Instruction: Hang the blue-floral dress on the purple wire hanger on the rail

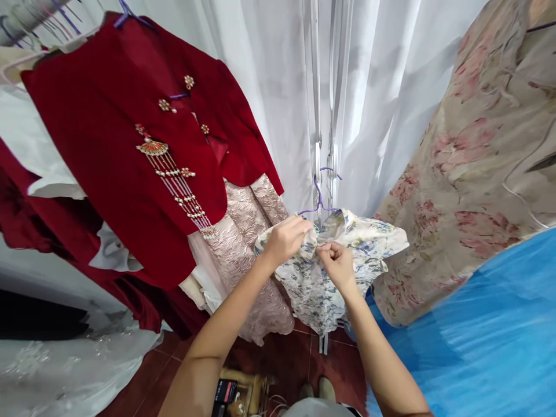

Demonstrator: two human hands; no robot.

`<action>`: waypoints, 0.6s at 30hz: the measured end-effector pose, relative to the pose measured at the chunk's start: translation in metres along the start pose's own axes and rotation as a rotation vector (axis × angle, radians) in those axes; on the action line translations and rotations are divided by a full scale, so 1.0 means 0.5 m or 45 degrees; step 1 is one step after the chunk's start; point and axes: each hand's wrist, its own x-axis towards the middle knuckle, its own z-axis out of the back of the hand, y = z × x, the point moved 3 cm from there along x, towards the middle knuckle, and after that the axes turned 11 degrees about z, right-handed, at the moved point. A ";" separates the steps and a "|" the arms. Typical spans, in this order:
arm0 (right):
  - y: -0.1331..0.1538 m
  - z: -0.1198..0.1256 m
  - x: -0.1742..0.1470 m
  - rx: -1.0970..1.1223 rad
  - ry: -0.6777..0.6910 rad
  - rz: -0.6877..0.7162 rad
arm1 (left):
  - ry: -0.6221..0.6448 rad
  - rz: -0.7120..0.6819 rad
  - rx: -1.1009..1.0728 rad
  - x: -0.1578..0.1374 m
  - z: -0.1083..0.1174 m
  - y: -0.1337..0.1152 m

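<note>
A white blouse with a blue floral print hangs in front of me on a purple wire hanger. Near its neckline, left of centre, my left hand has its fingers closed on the cloth. Just right of it my right hand pinches the blouse front at the opening, thumb and forefinger together. The two hands are close but apart. What exactly lies between the fingertips is too small to make out. The hanger's hook stands up against white metal uprights.
To the left hang a dark red velvet jacket with a beaded brooch tassel and a pale pink brocade skirt. At right are a beige floral dress and blue tulle. Below, a wooden stool stands on red tiles.
</note>
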 end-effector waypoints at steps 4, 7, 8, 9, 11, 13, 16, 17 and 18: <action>-0.047 0.007 -0.051 -0.051 0.093 -0.078 | -0.313 0.194 0.001 0.032 0.074 0.055; -0.065 0.014 -0.097 -0.060 0.189 -0.097 | -0.387 0.391 0.000 0.012 0.122 0.149; -0.069 0.013 -0.110 -0.064 0.226 -0.100 | -0.394 0.485 -0.025 -0.008 0.127 0.187; -0.073 0.010 -0.122 -0.065 0.264 -0.103 | -0.392 0.592 -0.068 -0.034 0.126 0.224; -0.087 0.001 -0.142 -0.061 0.335 -0.118 | -0.442 0.817 -0.179 -0.102 0.104 0.285; -0.110 -0.005 -0.159 -0.063 0.389 -0.147 | -0.523 1.005 -0.265 -0.178 0.062 0.311; -0.150 0.004 -0.186 -0.106 0.467 -0.223 | -0.535 1.170 -0.374 -0.279 -0.019 0.272; -0.161 0.013 -0.194 -0.148 0.504 -0.252 | -0.501 1.194 -0.415 -0.304 -0.046 0.243; -0.167 0.024 -0.202 -0.207 0.533 -0.275 | -0.453 1.203 -0.458 -0.322 -0.071 0.208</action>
